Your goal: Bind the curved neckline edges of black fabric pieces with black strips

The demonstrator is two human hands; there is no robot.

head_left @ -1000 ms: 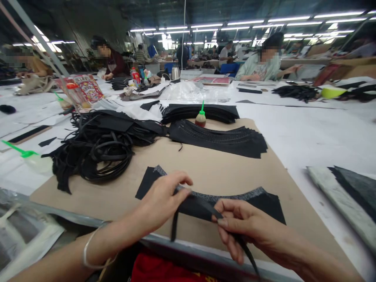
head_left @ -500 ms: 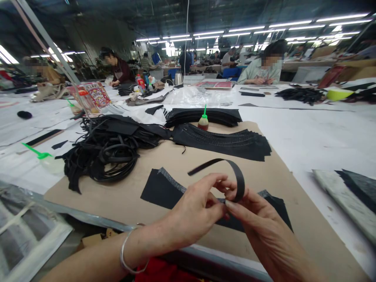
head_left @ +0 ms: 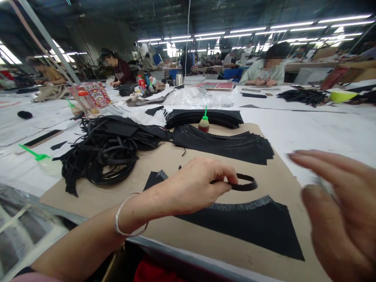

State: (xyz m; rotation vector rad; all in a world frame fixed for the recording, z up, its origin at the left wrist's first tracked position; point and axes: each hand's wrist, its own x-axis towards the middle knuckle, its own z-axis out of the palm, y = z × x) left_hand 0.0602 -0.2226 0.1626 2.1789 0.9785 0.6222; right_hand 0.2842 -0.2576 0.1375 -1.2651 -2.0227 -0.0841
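Left hand (head_left: pixel 202 186), grip pinching a looped black strip (head_left: pixel 246 188), strip held above a curved black panel (head_left: pixel 249 225) with speckled grey edge, panel flat on a brown sheet (head_left: pixel 155 156) on the bench (head_left: pixel 308 129), blurred right hand (head_left: pixel 346 211) well apart, grip released, tangled black strips (head_left: pixel 113 150) at left.

Left hand (head_left: pixel 202 184): thin, rounded silver-coloured bangle (head_left: pixel 116 223) at wrist, lower left of centre; plain band. Forearm bare. Bottom left corner: pinkish cloth (head_left: pixel 37 277), dark strip (head_left: pixel 26 270) alongside.
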